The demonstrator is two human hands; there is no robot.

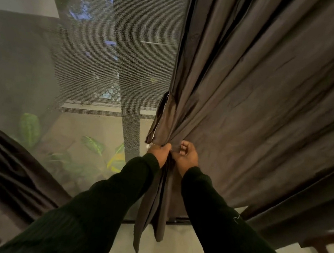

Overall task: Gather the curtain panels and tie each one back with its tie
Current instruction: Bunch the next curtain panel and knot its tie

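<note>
A dark brown curtain panel [269, 96] hangs on the right, its folds drawn down to one bunch at the middle. My left hand [158, 150] grips the bunched leading edge of this panel. Right beside it, my right hand [186, 156] has its fingers curled round the same gathered folds. Below both hands, narrow strips of the same brown cloth [153, 212] hang down; I cannot tell whether they are the tie or the curtain's edge. A second dark curtain panel [1, 170] lies at the lower left.
A sheer mesh screen [99, 56] covers the window behind, with green plants [30, 127] and a balcony rail seen through it. A wooden chair or table frame [325, 246] stands at the lower right. Pale floor [168, 251] lies below the hands.
</note>
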